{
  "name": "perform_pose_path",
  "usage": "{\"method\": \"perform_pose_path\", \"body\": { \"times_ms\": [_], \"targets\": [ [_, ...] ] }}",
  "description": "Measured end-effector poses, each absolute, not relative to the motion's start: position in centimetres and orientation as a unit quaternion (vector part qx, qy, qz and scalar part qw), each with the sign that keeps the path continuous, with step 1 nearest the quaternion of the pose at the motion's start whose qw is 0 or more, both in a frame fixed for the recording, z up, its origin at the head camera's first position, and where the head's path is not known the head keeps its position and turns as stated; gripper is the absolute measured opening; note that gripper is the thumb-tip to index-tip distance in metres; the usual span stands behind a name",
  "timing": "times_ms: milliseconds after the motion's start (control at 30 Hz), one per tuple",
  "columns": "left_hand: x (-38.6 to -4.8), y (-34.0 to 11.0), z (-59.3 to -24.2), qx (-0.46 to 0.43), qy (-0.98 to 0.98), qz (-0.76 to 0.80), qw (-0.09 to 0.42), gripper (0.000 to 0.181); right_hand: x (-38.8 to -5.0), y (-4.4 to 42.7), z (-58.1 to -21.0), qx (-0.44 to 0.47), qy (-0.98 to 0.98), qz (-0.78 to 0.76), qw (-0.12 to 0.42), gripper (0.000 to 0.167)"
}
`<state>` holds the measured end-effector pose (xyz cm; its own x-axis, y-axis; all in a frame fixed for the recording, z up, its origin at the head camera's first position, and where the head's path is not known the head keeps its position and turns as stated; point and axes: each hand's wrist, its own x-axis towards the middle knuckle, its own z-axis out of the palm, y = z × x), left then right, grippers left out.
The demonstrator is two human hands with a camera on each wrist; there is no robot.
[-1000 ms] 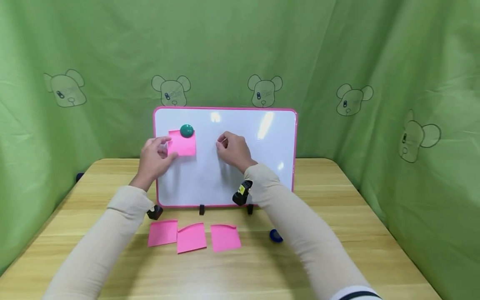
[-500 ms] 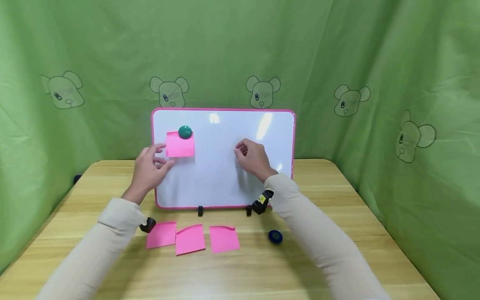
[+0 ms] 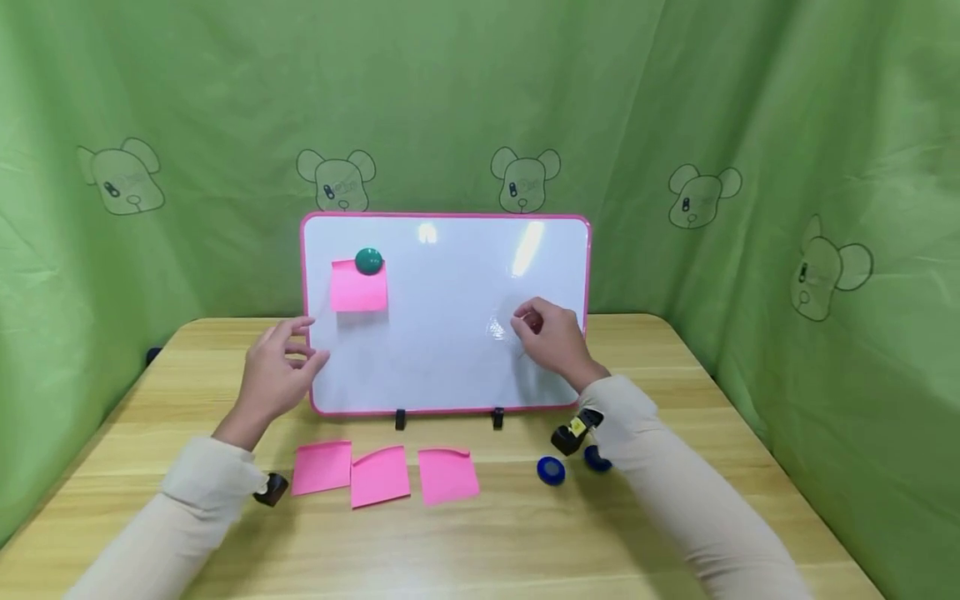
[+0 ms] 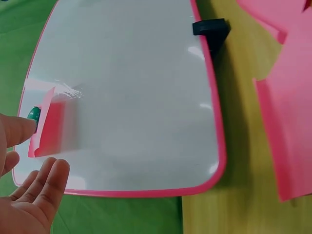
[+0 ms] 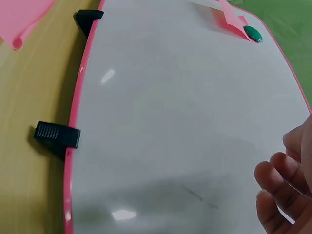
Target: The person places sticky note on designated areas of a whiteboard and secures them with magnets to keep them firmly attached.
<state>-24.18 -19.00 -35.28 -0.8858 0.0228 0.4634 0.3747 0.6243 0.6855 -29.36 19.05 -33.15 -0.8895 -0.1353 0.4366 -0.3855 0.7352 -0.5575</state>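
Observation:
A whiteboard [image 3: 442,358] with a pink frame stands upright on the table. A pink sticky note [image 3: 358,292] hangs at its upper left under a green round magnet [image 3: 368,261]. My left hand [image 3: 277,367], fingers spread and holding nothing, is at the board's left edge, below and left of the note. In front of the board's right side is my right hand [image 3: 551,337], its fingers loosely bent with nothing seen between them. The right wrist view shows those fingers [image 5: 273,178] apart, partly cut off by the frame edge.
Three pink sticky notes, a left one [image 3: 322,467], a middle one [image 3: 381,477] and a right one [image 3: 447,476], lie on the table [image 3: 420,550]. Two blue round magnets [image 3: 551,471] lie to their right, one partly behind the right sleeve. Black feet [image 3: 498,418] support the board.
My left hand has drawn away from the hung note, down and left. My right hand has moved right and down across the board. The second blue magnet has come into view.

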Motion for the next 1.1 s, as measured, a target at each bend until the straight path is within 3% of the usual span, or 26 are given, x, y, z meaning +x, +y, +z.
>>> {"method": "perform_pose_path", "body": {
  "times_ms": [533,1100],
  "targets": [
    [-21.3,-19.9,-37.9,-0.099,-0.887,-0.415,0.177,0.045,-25.4,24.6,-36.2,0.166,-0.900,0.359,0.181,0.005],
    [-19.6,-21.6,-41.0,-0.071,-0.908,-0.402,0.096,0.055,-22.5,26.3,-40.3,0.185,-0.921,0.335,0.069,0.007]
  ]
}}
